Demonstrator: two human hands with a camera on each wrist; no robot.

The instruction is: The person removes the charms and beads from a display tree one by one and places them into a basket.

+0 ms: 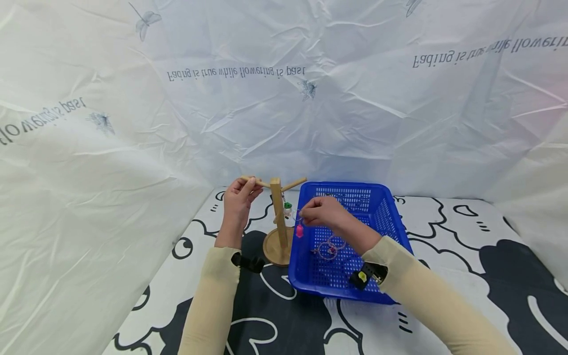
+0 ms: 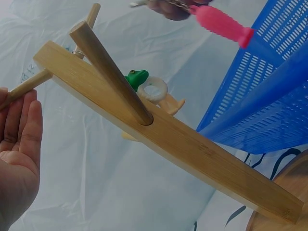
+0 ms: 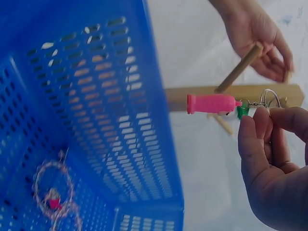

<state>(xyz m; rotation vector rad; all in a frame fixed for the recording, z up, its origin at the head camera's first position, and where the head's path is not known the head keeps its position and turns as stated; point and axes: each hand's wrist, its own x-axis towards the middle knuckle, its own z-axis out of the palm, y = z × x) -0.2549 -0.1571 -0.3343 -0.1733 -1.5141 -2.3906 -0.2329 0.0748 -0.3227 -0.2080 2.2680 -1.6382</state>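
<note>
A wooden peg stand (image 1: 278,212) with a round base stands left of the basket. My left hand (image 1: 238,198) holds the end of its left peg (image 2: 29,88) between thumb and fingers. My right hand (image 1: 327,213) pinches the metal ring of a keychain, from which a pink bottle-shaped charm (image 3: 211,103) dangles; it is beside the stand, over the basket's left rim. Another keychain with a green and white charm (image 1: 288,208) hangs on the stand. In the left wrist view its green part (image 2: 137,78) and a white ring show behind the post.
The blue plastic basket (image 1: 346,295) sits right of the stand, under my right forearm. Beaded bracelets (image 1: 327,250) lie inside it. A patterned black-and-white cloth (image 1: 284,325) covers the table, and white plastic sheeting (image 1: 284,128) rises behind and at the sides.
</note>
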